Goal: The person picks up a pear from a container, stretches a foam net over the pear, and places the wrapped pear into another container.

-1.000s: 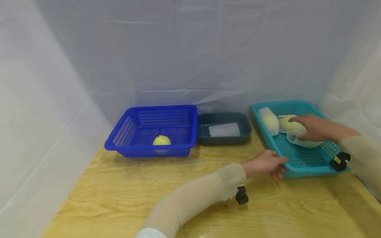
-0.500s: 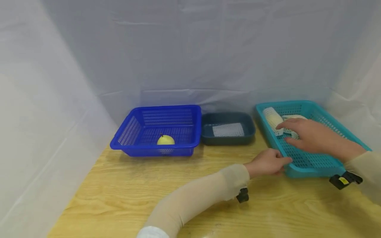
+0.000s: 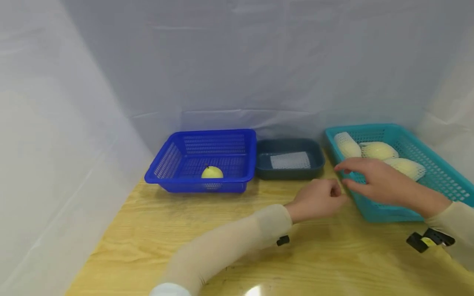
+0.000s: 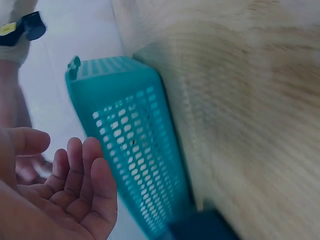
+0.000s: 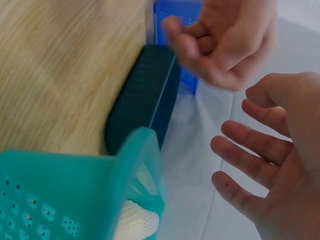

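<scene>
Over the front left edge of the teal basket [image 3: 385, 211] hovers my right hand [image 3: 389, 183], its fingers spread and loosely bent around nothing. My left hand [image 3: 318, 199] is just left of that edge, facing it. In the left wrist view its fingers [image 4: 102, 190] are relaxed and bare; whether they touch the basket I cannot tell. Inside the basket lie three pale yellow fruits in white foam net sleeves: one at the left [image 3: 349, 147], one in the middle [image 3: 378, 151] and one nearer the front [image 3: 405, 167], partly behind my right hand.
A dark green tray [image 3: 290, 174] with a flat white foam net [image 3: 290, 160] stands left of the teal basket. Farther left, a blue basket [image 3: 201, 188] holds one bare yellow pear [image 3: 212, 172]. Behind them hangs a pale sheet [image 3: 237, 61]; all stand on a wooden table [image 3: 155, 230].
My right hand has moved left from over the netted fruits to the basket's left edge. My left hand has come away from the rim and shifted slightly left. The view has turned a little leftward.
</scene>
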The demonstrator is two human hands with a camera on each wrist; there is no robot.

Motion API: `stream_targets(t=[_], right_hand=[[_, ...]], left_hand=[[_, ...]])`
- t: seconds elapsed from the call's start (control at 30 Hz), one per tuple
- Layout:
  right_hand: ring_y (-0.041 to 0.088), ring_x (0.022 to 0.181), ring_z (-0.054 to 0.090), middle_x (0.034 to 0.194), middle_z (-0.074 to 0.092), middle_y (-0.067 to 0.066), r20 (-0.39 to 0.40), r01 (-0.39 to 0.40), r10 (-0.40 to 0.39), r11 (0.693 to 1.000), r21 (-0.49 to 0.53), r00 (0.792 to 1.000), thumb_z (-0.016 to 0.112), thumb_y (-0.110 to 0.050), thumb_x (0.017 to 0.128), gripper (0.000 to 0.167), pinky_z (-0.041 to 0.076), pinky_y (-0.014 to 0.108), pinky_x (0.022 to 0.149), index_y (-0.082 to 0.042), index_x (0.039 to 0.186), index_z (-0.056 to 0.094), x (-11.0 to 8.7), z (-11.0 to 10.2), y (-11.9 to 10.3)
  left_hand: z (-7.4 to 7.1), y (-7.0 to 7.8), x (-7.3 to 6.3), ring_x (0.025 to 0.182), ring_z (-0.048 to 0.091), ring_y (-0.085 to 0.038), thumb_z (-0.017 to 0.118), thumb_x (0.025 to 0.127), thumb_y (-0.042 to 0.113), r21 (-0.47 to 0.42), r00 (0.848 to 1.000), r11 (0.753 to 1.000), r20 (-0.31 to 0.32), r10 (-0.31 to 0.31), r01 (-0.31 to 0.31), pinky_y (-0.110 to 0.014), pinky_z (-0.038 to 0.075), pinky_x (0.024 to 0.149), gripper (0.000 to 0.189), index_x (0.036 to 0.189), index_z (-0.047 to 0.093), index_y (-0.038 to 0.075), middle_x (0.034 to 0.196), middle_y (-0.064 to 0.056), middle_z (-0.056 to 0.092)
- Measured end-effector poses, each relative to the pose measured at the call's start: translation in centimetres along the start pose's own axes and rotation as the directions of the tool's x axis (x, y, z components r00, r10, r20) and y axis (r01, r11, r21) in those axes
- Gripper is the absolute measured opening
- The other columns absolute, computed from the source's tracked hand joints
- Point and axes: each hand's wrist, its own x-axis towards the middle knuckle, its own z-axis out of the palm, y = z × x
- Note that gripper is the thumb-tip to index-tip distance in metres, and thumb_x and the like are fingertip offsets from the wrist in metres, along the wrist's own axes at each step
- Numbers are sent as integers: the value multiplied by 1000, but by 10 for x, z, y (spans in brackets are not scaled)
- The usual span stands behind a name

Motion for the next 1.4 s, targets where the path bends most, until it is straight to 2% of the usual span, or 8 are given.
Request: stream_targets(t=[0.17, 0.37, 0.53, 0.63, 0.87, 1.0, 1.3, 1.4], right_hand=[[8, 95, 65, 114, 68, -8, -11, 21, -21, 1000, 16, 1000, 68, -15, 96, 30, 55, 31, 72, -21, 125, 66, -2, 7, -3], [9, 100, 65, 122, 67, -9, 46, -7, 4, 998, 55, 999, 65, -20, 99, 29, 56, 34, 77, -22, 128, 65, 0, 13, -12], [12, 101, 66, 123, 67, -9, 87, -16, 7, 995, 97, 996, 63, -23, 100, 28, 56, 33, 77, -24, 128, 64, 1, 19, -16], [9, 98, 65, 122, 68, -9, 105, -14, 1, 993, 120, 995, 63, -23, 100, 28, 55, 32, 74, -25, 128, 64, 1, 23, -18], [3, 96, 64, 119, 69, -11, 95, 23, -35, 992, 125, 995, 64, -22, 100, 27, 55, 30, 74, -26, 126, 66, 2, 30, -25], [2, 95, 63, 119, 68, -13, 119, 23, -40, 990, 142, 992, 63, -25, 100, 26, 55, 29, 73, -29, 126, 64, 2, 31, -28], [-1, 95, 61, 120, 67, -11, 168, 6, -38, 983, 183, 985, 61, -30, 102, 25, 54, 27, 71, -27, 126, 65, 3, 34, -32], [-2, 94, 61, 119, 68, -10, 166, 20, -52, 981, 191, 985, 62, -29, 101, 24, 54, 26, 70, -26, 125, 65, 4, 36, -34]], left_hand=[[-24, -7, -21, 56, 56, -3, 57, 100, 36, 53, 999, 998, -32, 29, -28, -20, 47, 54, 14, 92, 60, 26, 74, 15, 61], [-58, -19, -49, 59, 57, -1, 58, 99, 33, 128, 991, 991, -130, 42, -25, -19, 46, 57, 10, 92, 61, 26, 76, 18, 61], [-88, -34, -76, 61, 56, -4, 57, 100, 33, 152, 975, 988, -219, 45, -11, -22, 46, 57, 11, 94, 62, 25, 78, 15, 62], [-106, -45, -92, 63, 55, -6, 59, 99, 32, 171, 958, 985, -284, 30, 20, -24, 46, 59, 11, 93, 63, 23, 78, 12, 62], [-143, -76, -121, 66, 56, -11, 60, 96, 29, 193, 906, 971, -421, -51, 144, -30, 46, 62, 11, 88, 62, 22, 75, 8, 62], [-160, -98, -137, 66, 56, -13, 58, 97, 31, 215, 874, 947, -472, -113, 238, -32, 46, 61, 13, 88, 62, 22, 76, 6, 62], [-196, -156, -171, 68, 57, -17, 60, 94, 29, 244, 770, 886, -613, -175, 395, -32, 44, 60, 11, 91, 63, 18, 82, 1, 65], [-206, -173, -181, 68, 56, -19, 60, 93, 27, 250, 744, 868, -643, -183, 429, -33, 44, 61, 12, 92, 62, 15, 84, -3, 65]])
